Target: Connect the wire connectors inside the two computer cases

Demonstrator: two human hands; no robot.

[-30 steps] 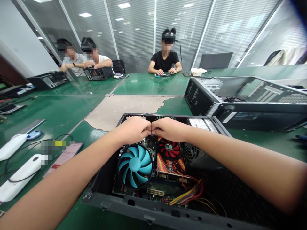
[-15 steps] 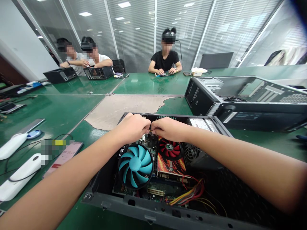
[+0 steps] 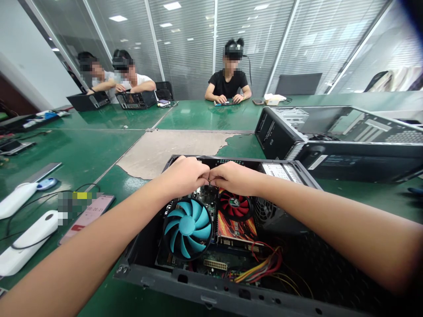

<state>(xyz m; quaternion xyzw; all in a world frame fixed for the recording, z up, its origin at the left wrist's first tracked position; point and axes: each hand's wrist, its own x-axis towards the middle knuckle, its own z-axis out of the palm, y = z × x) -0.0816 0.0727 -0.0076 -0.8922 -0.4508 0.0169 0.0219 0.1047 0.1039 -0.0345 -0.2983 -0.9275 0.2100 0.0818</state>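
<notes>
My left hand (image 3: pixel 189 177) and my right hand (image 3: pixel 233 177) meet fingertip to fingertip over the far part of an open computer case (image 3: pixel 198 288). Both are pinched on a thin cable (image 3: pixel 209 181), mostly hidden by the fingers. Beneath my left hand is a CPU cooler fan (image 3: pixel 187 226) with turquoise blades. A graphics card (image 3: pixel 236 226) with a red fan lies below my right hand. Nearer me, a bundle of coloured power wires (image 3: pixel 257 270) lies in the case, beside a pale multi-pin socket (image 3: pixel 215 264) on the motherboard.
Another open computer case (image 3: pixel 280 132) stands behind on the right. At left lie a phone (image 3: pixel 87 215), white handheld devices (image 3: pixel 29 242) and a black cable. Across the green table (image 3: pixel 198 116), several people work, two at cases and one at a small board (image 3: pixel 228 102).
My hands stay nearly in place, fingertips drawn slightly closer, and less of the cable shows between them. At far left, a co-worker's case has shifted slightly right.
</notes>
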